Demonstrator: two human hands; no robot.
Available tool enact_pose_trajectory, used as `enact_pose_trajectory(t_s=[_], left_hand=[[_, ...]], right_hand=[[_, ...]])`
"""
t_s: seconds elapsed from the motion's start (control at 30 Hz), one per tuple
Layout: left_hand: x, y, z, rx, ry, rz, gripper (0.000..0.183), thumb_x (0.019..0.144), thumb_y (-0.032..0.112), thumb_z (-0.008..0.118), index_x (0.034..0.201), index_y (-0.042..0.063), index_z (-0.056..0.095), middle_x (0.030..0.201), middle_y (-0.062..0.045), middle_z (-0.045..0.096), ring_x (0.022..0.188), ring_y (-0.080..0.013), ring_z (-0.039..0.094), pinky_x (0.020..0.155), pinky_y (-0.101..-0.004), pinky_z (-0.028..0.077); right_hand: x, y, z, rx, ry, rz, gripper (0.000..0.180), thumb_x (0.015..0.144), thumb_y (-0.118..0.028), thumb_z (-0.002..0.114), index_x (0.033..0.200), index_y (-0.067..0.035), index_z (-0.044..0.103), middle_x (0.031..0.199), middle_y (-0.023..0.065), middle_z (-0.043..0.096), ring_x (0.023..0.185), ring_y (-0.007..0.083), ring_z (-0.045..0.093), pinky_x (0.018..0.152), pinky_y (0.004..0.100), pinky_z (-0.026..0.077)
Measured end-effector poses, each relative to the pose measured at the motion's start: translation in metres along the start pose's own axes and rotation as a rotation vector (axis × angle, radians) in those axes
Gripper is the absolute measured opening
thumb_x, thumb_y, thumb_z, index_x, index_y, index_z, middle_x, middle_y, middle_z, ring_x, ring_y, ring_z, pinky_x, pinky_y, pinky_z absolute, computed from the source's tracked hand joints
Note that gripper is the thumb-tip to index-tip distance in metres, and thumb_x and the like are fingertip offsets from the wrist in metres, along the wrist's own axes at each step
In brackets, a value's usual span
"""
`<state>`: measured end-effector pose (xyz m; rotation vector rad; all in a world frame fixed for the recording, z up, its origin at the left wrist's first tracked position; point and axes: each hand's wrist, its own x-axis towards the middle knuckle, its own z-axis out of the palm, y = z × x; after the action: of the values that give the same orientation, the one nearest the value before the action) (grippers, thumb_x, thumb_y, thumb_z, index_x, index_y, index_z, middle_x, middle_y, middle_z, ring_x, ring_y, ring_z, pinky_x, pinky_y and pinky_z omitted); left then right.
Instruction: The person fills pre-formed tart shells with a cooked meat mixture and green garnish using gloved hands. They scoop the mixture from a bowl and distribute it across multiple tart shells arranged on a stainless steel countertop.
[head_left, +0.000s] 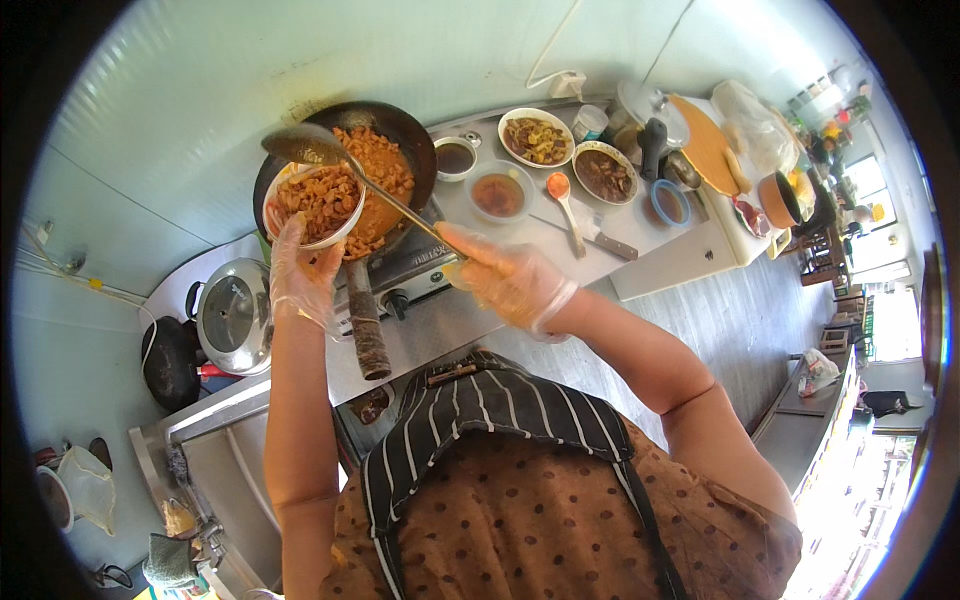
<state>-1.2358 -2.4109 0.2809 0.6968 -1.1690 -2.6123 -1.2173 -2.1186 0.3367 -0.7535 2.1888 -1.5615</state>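
Note:
My left hand (304, 274), in a clear plastic glove, holds a white bowl (352, 225) heaped with cooked meat pieces (319, 199) over the left part of a dark wok (420, 135). My right hand (506, 281), gloved the same way, grips the long handle of a metal ladle (304, 144). The ladle's head is tilted above the bowl's far rim. In the wok lies more chopped meat in orange-red sauce (390, 172). Its thick handle (367, 326) points toward me, beside the knob (395, 302) of a gas stove.
Right of the wok are bowls of sauce (499, 195), two food dishes (536, 139), a white spoon (566, 214) and a knife (619, 245). Leftward stand a glass-and-metal lid (229, 315), a black pan (171, 364) and, nearer me, a steel sink (225, 472).

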Motion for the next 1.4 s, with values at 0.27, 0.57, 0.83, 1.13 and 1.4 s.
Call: enact_pose_trajectory(t_s=[0.27, 0.57, 0.83, 1.13, 1.4], left_hand=[[-0.024, 0.020, -0.018, -0.016, -0.077, 0.197, 0.069, 0.090, 0.026, 0.075, 0.151, 0.026, 0.042, 0.144, -0.005, 0.053, 0.125, -0.0227, 0.060, 0.076, -0.0291, 0.065], [-0.098, 0.060, -0.051, 0.095, 0.161, 0.346, 0.057, 0.109, 0.044, 0.045, 0.154, 0.011, 0.039, 0.153, -0.012, 0.048, 0.143, -0.0288, 0.045, 0.119, -0.0449, 0.038], [-0.131, 0.052, -0.093, 0.116, 0.290, 0.303, 0.053, 0.105, 0.042, 0.054, 0.149, 0.013, 0.047, 0.148, -0.008, 0.053, 0.133, -0.0222, 0.054, 0.100, -0.0366, 0.055], [-0.133, 0.038, -0.127, 0.029, 0.284, 0.270, 0.077, 0.088, 0.043, 0.077, 0.153, 0.020, 0.043, 0.141, -0.012, 0.057, 0.121, -0.0260, 0.064, 0.087, -0.0314, 0.063], [-0.136, 0.037, -0.128, 0.007, 0.268, 0.278, 0.077, 0.088, 0.042, 0.079, 0.151, 0.014, 0.045, 0.139, -0.013, 0.059, 0.116, -0.0273, 0.067, 0.086, -0.0330, 0.064]], right_hand=[[0.046, -0.016, -0.025, 0.359, 0.005, 0.385, 0.059, 0.105, -0.022, 0.054, 0.159, -0.007, 0.034, 0.069, 0.0052, 0.055, 0.044, 0.0129, 0.048, 0.041, 0.0295, 0.039], [0.161, 0.014, 0.004, -1.355, -0.471, 0.320, 0.063, 0.074, 0.000, 0.081, 0.132, -0.011, 0.059, 0.132, 0.0084, 0.056, 0.096, 0.0289, 0.069, 0.067, 0.0320, 0.064], [0.143, 0.000, 0.048, -0.757, -0.245, 0.328, 0.034, 0.103, -0.021, 0.050, 0.134, -0.008, 0.054, 0.110, 0.0188, 0.070, 0.102, 0.0404, 0.069, 0.085, 0.0511, 0.055], [0.094, -0.025, 0.014, -1.267, -0.573, 0.173, 0.052, 0.104, -0.017, 0.043, 0.155, -0.012, 0.034, 0.101, 0.0156, 0.071, 0.094, 0.0338, 0.071, 0.077, 0.0454, 0.056], [0.060, -0.029, -0.040, -1.095, -0.397, 0.553, 0.051, 0.106, -0.020, 0.048, 0.155, -0.024, 0.035, 0.111, 0.0124, 0.071, 0.095, 0.0327, 0.070, 0.079, 0.0441, 0.056]])
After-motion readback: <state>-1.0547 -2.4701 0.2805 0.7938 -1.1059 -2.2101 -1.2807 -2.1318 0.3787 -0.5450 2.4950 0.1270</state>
